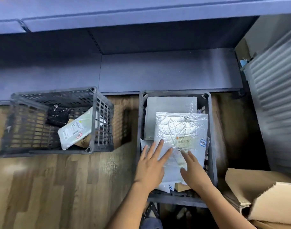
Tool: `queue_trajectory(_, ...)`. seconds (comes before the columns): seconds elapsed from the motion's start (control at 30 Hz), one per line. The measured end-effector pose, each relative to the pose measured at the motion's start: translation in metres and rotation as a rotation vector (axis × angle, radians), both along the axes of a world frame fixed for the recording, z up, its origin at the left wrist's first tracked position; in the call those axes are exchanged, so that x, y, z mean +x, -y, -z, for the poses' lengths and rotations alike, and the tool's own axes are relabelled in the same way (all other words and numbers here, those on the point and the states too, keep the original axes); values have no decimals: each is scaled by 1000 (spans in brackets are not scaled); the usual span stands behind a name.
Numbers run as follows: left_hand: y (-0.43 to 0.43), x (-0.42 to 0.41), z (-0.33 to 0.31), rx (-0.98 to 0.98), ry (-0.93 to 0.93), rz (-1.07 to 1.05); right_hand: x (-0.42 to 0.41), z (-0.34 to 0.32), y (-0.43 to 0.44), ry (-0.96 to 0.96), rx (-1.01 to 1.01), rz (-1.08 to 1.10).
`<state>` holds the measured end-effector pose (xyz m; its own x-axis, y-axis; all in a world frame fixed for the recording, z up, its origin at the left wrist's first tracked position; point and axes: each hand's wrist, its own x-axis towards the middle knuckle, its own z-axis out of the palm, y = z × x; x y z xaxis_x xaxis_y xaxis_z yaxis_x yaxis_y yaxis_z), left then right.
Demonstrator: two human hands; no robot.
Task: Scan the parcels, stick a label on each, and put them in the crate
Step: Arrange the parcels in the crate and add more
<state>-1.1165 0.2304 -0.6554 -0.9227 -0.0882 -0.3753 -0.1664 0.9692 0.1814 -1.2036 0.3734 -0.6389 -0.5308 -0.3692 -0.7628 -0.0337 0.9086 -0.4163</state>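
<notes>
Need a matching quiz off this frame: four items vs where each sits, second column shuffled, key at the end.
Items
1. silver bubble mailer
2. grey parcel
3. black parcel
4. cardboard box

Places
A. on the floor, right of the right crate
B. in the left crate
C. top of the pile in the right crate
D. in the right crate, partly under the silver bubble mailer

Pairs: 1-C, 2-D, 3-B, 4-A
</notes>
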Motion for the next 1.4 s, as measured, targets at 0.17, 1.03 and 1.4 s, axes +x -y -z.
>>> queue_trajectory(0.17, 58, 30, -96, 12, 48, -283, 5, -85, 55, -36, -58, -100)
queue_trajectory(1.03, 425, 206, -119, 65, 164, -715, 162, -117, 428, 194, -21, 11)
queue_trajectory(1.4, 469, 196, -59, 139, 257, -835, 134, -48, 496, 259, 31, -46)
